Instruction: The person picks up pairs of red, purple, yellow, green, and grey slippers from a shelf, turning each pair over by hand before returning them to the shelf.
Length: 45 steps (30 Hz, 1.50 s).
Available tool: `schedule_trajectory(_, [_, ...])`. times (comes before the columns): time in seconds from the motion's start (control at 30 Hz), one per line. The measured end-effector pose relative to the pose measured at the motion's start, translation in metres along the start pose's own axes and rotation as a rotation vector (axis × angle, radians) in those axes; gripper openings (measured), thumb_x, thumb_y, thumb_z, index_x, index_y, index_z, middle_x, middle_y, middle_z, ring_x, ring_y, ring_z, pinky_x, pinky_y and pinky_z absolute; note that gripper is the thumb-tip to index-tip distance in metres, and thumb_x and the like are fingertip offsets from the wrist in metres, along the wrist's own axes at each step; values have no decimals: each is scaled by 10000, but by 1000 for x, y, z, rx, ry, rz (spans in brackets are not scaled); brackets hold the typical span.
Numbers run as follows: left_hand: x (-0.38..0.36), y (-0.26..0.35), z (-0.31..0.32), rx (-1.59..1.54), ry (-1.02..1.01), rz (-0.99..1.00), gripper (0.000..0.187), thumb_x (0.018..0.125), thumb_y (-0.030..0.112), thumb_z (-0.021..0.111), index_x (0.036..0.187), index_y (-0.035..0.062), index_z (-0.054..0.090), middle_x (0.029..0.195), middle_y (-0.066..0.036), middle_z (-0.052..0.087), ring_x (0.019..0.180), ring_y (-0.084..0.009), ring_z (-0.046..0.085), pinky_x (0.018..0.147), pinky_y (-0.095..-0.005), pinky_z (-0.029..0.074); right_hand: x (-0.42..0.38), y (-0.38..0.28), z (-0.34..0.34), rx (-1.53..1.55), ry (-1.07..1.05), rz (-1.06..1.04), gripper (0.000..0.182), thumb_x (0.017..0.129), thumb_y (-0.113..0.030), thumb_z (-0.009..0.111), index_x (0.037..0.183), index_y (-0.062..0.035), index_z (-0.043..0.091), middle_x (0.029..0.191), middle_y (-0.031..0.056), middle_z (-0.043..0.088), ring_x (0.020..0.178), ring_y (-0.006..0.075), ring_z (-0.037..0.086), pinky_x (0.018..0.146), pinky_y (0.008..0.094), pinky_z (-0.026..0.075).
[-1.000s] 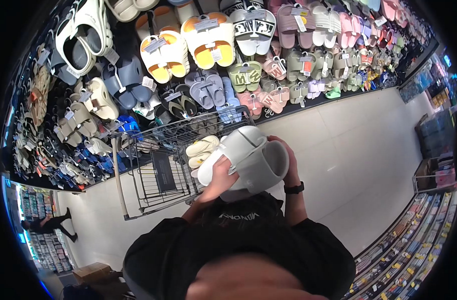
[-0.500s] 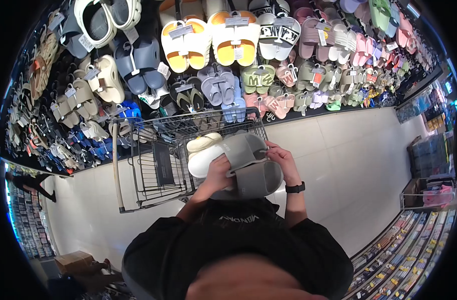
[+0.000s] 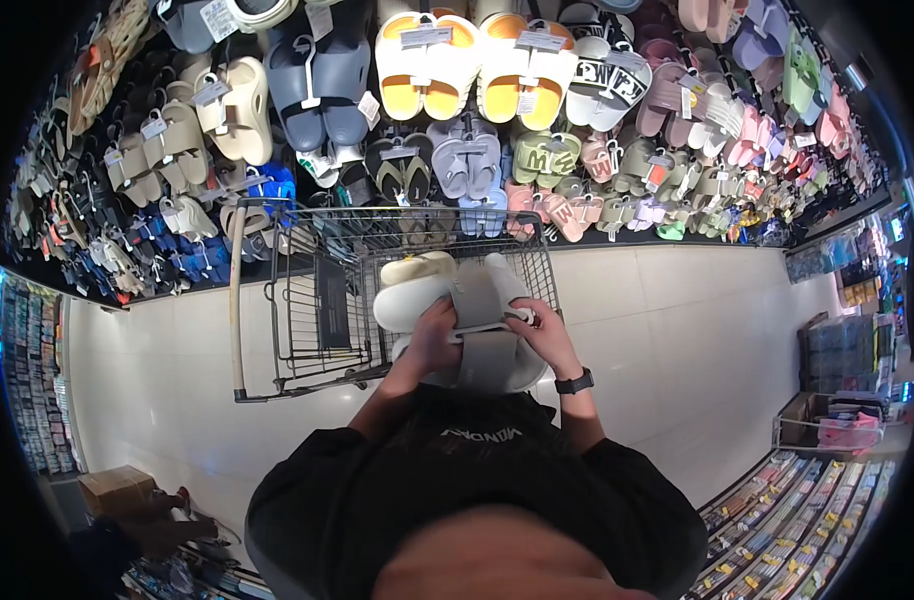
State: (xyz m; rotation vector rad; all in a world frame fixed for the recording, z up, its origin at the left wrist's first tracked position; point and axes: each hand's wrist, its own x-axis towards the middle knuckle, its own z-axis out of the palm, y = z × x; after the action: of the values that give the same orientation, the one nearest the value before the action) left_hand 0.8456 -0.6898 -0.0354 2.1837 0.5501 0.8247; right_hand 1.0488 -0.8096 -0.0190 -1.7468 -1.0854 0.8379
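Observation:
A pair of grey and white slide sandals [image 3: 489, 362] is held over the near side of a metal shopping cart [image 3: 327, 325]. My left hand [image 3: 435, 338] is closed on the sandals' left side, its fingers partly hidden by them. On the right, my right hand [image 3: 545, 332] pinches the pair between the two straps, near a small white piece. A black watch is on that wrist. White and cream footwear [image 3: 417, 267] shows just beyond my left hand, at the cart.
A wall rack with many hanging sandals [image 3: 427, 70] runs along the far side. Low shelves of small packaged goods [image 3: 787, 530] stand at the lower right. A cardboard box [image 3: 120, 490] and part of a person are at the lower left.
The view has shifted. The sandals have turned in my hands, showing more white, and my right hand has moved inward toward the gap between them. The walking person at the far left is gone from view.

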Motion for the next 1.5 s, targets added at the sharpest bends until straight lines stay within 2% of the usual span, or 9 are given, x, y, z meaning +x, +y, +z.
schedule_trajectory(0.23, [-14, -19, -16, 238, -200, -43, 430, 625, 185, 722, 981, -28, 606, 1057, -180, 599, 1016, -363, 550, 835, -449, 480, 7, -3, 20, -153, 110, -58, 239, 784, -82, 700, 1021, -57, 678, 936, 90, 659, 659, 181, 576, 612, 295, 466])
schedule_trajectory(0.33, [-19, -24, -22, 177, -163, -11, 415, 613, 179, 720, 951, -33, 608, 1026, -186, 608, 988, -366, 565, 838, -445, 481, 12, -12, 24, -213, 115, 12, 190, 787, 13, 623, 959, -26, 695, 884, 59, 673, 633, 107, 532, 593, 257, 437])
schedule_trajectory(0.47, [-27, -35, -27, 70, -132, 24, 390, 594, 172, 738, 913, -21, 625, 972, -191, 621, 947, -374, 584, 837, -439, 482, 20, -17, 33, -208, 118, -55, 248, 763, 11, 578, 952, -67, 718, 741, 94, 678, 537, 166, 550, 545, 296, 444])
schedule_trajectory(0.7, [-37, -55, -33, -63, -174, 10, 385, 589, 185, 776, 894, -8, 640, 991, -201, 633, 965, -393, 591, 819, -445, 487, 21, -8, 47, -97, 53, 10, 274, 801, 2, 590, 1018, -89, 730, 622, -3, 587, 533, 44, 428, 498, 230, 350])
schedule_trajectory(0.8, [-40, -55, -35, -133, -197, -33, 375, 609, 181, 769, 909, -6, 642, 1003, -204, 633, 969, -410, 590, 828, -448, 485, 14, -5, 48, -75, -10, 158, 255, 849, 14, 589, 1067, -46, 708, 882, 4, 693, 715, 49, 559, 654, 204, 440])
schedule_trajectory(1.0, [-40, -54, -45, -138, -177, -243, 337, 686, 137, 717, 983, -9, 651, 1009, -224, 630, 974, -425, 591, 850, -438, 478, 23, 42, 62, 644, 172, 176, 285, 937, -63, 567, 1213, -49, 638, 1044, 37, 677, 820, 53, 587, 746, 208, 471])
schedule_trajectory(1.13, [-38, -60, -36, -56, -53, -223, 341, 706, 111, 701, 1021, -8, 652, 966, -210, 641, 941, -396, 607, 839, -405, 479, 28, 111, 72, 51, 321, -45, 277, 917, -89, 591, 1183, -22, 630, 1098, 112, 678, 912, 194, 648, 737, 272, 486])
schedule_trajectory(1.17, [-39, -53, -37, -92, -76, -287, 353, 705, 102, 699, 1035, -12, 647, 989, -206, 644, 961, -391, 611, 851, -402, 480, 24, 121, 73, -206, 313, -228, 260, 900, -131, 578, 1132, -31, 643, 1129, 167, 657, 967, 339, 641, 782, 391, 503])
schedule_trajectory(1.5, [-37, 3, 4, -315, -4, -366, 436, 739, 35, 729, 1161, 21, 622, 1091, -166, 674, 1050, -276, 641, 893, -344, 483, -10, 197, 82, -491, -232, -254, 315, 871, -284, 569, 1073, -65, 670, 1089, 177, 667, 1006, 380, 621, 819, 464, 498])
